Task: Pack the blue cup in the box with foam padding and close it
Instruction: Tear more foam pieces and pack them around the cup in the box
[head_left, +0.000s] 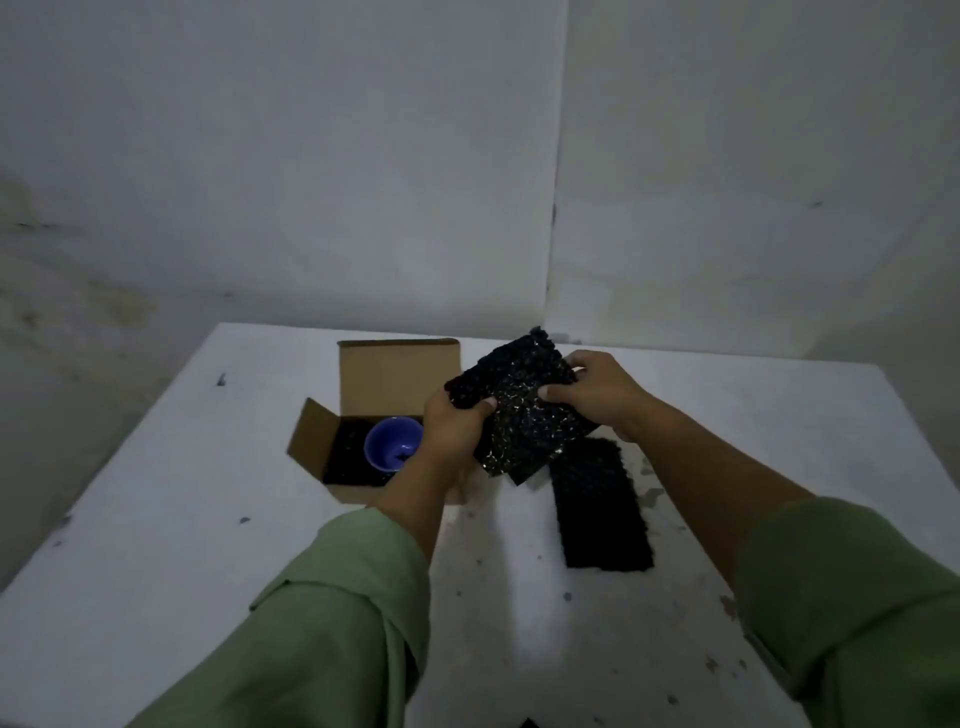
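Observation:
An open cardboard box (397, 371) stands on the white table, its flaps raised at the back and left. Inside, the blue cup (393, 443) sits upright on black foam lining (347, 457). Just right of the box, above the table, both hands hold one black foam sheet (524, 410), tilted. My left hand (454, 426) grips its left edge and my right hand (597, 392) grips its right edge. A second black foam sheet (600, 512) lies flat on the table below and to the right of the held one.
The white table (182, 519) is speckled with dark marks and sits in a corner between two pale walls (311, 156). Its left edge runs diagonally at the left. Green sleeves (332, 623) cover both forearms.

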